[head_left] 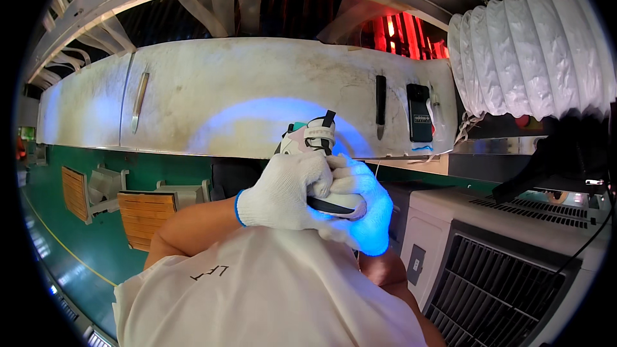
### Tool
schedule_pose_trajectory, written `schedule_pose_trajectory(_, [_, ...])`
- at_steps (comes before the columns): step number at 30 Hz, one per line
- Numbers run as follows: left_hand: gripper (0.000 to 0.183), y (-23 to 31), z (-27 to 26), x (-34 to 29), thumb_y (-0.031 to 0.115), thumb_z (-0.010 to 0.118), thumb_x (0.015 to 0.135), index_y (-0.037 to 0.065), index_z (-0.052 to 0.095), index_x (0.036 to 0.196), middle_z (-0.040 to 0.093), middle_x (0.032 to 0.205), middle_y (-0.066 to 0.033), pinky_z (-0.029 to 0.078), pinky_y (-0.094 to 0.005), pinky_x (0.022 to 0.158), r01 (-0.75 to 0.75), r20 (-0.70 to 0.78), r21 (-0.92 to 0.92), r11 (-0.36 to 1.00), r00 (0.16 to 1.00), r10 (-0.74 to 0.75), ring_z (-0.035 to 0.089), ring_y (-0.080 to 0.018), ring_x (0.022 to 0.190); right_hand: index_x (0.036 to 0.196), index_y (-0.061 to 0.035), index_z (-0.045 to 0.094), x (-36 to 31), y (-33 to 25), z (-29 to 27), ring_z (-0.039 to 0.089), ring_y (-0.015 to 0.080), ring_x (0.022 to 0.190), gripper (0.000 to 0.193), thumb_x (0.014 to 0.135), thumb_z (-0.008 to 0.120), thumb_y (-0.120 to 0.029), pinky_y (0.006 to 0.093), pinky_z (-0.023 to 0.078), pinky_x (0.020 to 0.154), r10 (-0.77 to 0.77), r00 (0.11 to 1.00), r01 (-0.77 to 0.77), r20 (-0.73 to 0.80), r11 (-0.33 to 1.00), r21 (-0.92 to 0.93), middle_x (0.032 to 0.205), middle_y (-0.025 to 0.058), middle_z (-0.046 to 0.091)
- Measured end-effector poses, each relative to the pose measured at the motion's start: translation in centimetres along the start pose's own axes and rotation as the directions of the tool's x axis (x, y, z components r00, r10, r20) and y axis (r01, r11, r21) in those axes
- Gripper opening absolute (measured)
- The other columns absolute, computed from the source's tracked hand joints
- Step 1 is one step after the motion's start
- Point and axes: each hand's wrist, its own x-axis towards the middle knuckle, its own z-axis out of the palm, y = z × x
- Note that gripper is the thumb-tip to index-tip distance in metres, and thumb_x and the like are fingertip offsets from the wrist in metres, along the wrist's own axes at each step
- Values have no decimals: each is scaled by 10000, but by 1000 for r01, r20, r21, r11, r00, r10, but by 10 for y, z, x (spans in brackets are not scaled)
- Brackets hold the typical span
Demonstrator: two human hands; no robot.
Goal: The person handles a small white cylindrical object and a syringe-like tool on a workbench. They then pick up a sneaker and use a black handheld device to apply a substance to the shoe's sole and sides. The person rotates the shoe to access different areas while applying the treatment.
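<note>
White-and-grey shoe with pale pinkish panels (pixel 297 143), held between two hands at the middle of the front edge of a long, off-white, stained tabletop (pixel 257 87); its far end overlaps that edge in the view, and whether it touches the surface cannot be told. The left hand (pixel 279 187), in a white knitted glove trimmed with blue at the cuff, is closed, its bent fingers pressed against the shoe from the left. The right hand (pixel 369 202), likewise gloved and lit strongly blue, is curled around the shoe from the right, near its rounded near end. The shoe lies aslant: at the far end a black pull tab (pixel 329 117) stands up beside a light strap and a small teal patch, while at the near end a dark band shows along the sole. Much of the middle is covered by the gloved fingers. On the tabletop, a slim silver knife (pixel 140 103) lies toward the left end, just right of a seam. Toward the right edge lie a black-handled knife (pixel 380 106), its blade directed at the front edge, and a dark rectangular phone-like object (pixel 420 114).
</note>
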Motion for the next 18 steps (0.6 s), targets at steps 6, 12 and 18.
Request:
schedule_pose_trajectory(6, [539,-1,-2,1,300,1014,648,139,540,848,588,774,-49,512,-400,660,84,24,9,996,996,-84,610,-273,698,1166,-20,748,-6,4,0,683,354,1261,370,867,916,-162,497,480,1148,55,998,-55,-34,998,15,1364,215,697])
schedule_pose_trajectory(12, [560,3,-3,8,314,1027,636,134,541,850,586,758,-45,514,-393,646,70,-23,17,997,997,-70,607,-267,674,1159,26,734,-3,11,-7,688,317,1174,336,945,823,-217,452,511,1065,69,997,-52,-39,942,333,1268,193,713])
schedule_pose_trajectory(18, [559,3,-11,10,347,1017,629,122,556,852,580,799,-60,519,-398,678,112,56,49,993,992,-114,612,-282,709,1138,16,711,12,2,-14,698,308,1077,188,983,733,-87,475,526,1057,11,998,-19,60,990,139,1201,174,736])
